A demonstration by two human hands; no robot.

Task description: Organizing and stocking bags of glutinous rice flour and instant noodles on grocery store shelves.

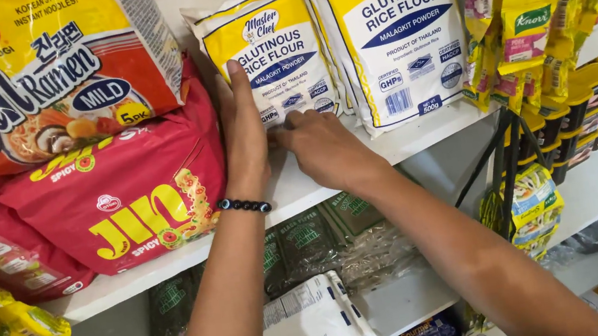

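Flour bag (273, 56) upright on shelf (399, 146), long axis vertical; left hand (241, 133) flat against its left edge, right hand (323, 144) fingertips at its bottom edge, neither grip closed.

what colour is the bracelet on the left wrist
Black beads, on the bracelet just below the left hand; clearest in the head view.

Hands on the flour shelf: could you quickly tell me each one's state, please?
Left hand: open, flat against the left flour bag.
Right hand: fingers at that bag's bottom edge; grip cannot be told.
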